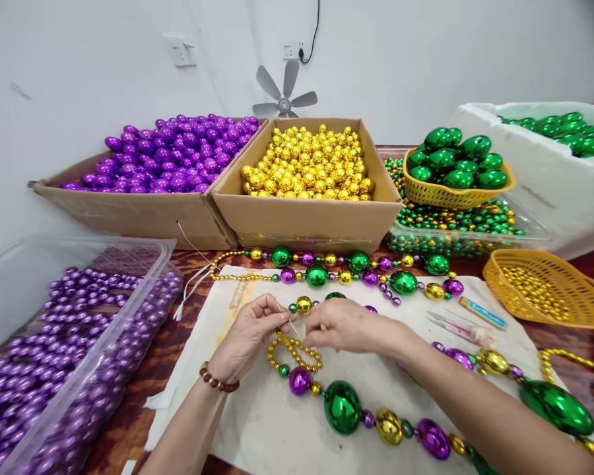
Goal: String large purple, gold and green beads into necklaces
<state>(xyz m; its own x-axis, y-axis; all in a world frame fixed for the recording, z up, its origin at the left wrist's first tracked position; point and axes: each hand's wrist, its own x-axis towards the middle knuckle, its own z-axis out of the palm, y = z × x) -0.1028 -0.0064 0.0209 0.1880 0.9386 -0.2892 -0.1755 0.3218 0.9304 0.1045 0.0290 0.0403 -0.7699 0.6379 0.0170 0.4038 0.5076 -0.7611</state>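
My left hand (252, 330), with a beaded bracelet on its wrist, pinches a thin white thread (293, 325) between thumb and fingertips. Close by on the right is my right hand (344, 323), its fingers bent and pressed together; whatever they hold is hidden. Beneath both hands, a strand of small gold beads (311, 367) curls on the white cloth (257, 422). It leads into larger purple, gold and green beads, among them a big green bead (342, 407). Just behind my fingertips sits a gold bead (303, 305) beside a small green one; my right hand partly covers that strand.
A finished-looking bead strand (317, 275) crosses the cloth's far side. Behind stand boxes of purple beads (178, 155) and gold beads (307, 165). A clear bin (129, 316) is at left. Snips (455, 328) and a yellow basket (579, 297) lie right.
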